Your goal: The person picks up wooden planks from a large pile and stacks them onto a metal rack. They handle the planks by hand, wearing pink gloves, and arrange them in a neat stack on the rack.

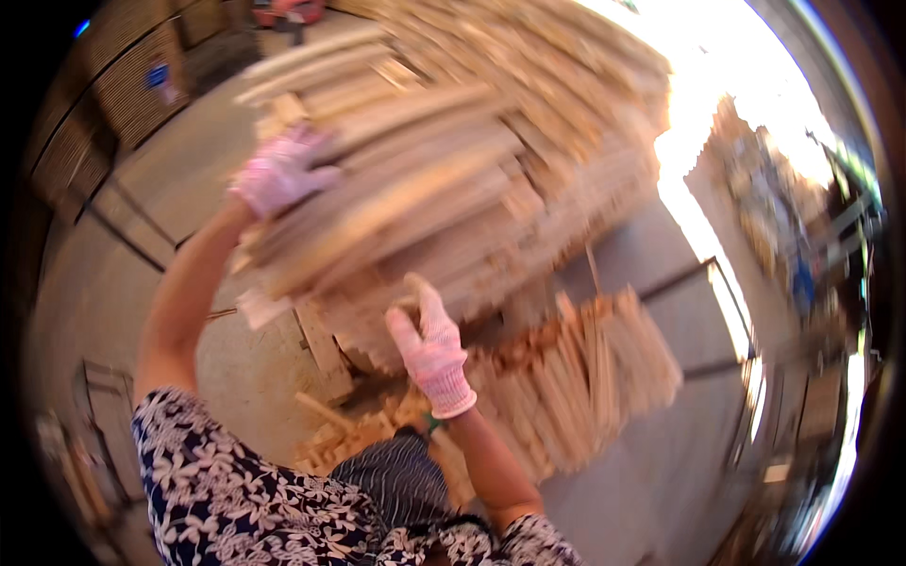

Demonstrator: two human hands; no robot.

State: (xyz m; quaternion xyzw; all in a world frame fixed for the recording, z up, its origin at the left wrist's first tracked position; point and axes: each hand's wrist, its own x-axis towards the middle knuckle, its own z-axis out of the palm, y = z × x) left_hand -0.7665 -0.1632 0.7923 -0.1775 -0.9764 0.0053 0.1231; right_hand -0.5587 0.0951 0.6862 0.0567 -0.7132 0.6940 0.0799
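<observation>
Touching boards (392,203), left hand (283,174); right hand (434,354) nearby

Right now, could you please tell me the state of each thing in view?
Stack: wood in layers, blurred
Lower slats: piled side by side
Left hand: spread open, at the stack's left end
Right hand: open, at the stack's near edge
Gloves: both worn

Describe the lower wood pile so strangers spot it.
Find the big stack of wooden boards, upper middle. Below it, right of the gloved right hand, lies the pile of wooden strips. Its strips run steeper in view than the boards.
</observation>
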